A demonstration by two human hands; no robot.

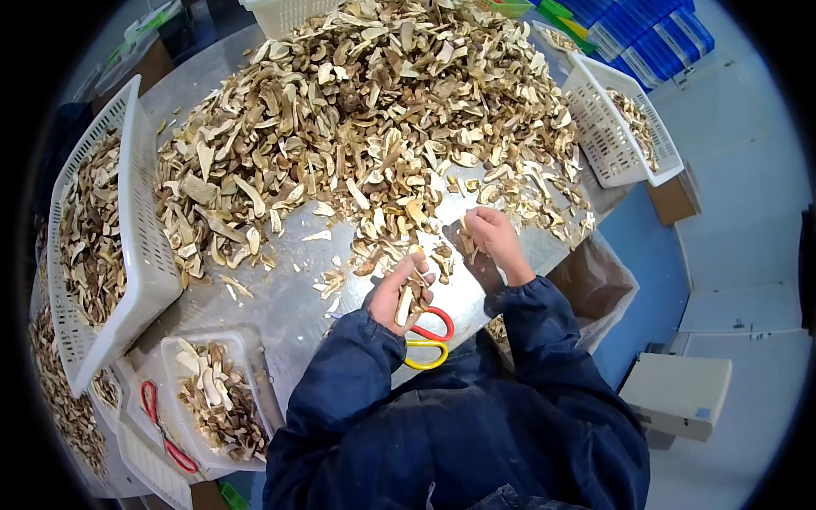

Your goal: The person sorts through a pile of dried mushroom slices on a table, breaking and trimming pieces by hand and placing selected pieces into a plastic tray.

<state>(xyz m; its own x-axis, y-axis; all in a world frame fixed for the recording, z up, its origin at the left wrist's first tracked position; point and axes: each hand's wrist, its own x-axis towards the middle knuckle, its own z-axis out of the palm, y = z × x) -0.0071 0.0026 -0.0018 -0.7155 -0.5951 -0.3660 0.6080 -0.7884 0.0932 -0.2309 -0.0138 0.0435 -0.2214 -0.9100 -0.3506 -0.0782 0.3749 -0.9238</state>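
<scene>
My left hand (401, 293) is closed around a few dried mushroom slices (408, 299), palm turned up, just above the metal table. To its right, my right hand (495, 240) has its fingers pinched together; whatever is between the fingertips is too small to make out. A large heap of dried mushroom slices (357, 110) spreads beyond both hands, with loose pieces lying close to them. Scissors with one red and one yellow handle loop (427, 343) lie beside my left wrist at the near table edge, their blades hidden.
White baskets of slices stand at left (127, 229) and right (599, 127). A shallow plastic tray (259, 382) with slices sits at lower left, beside red-handled scissors (153, 408). A lined bin (608, 293) is below the right table edge. Blue crates (650, 42) are stacked behind.
</scene>
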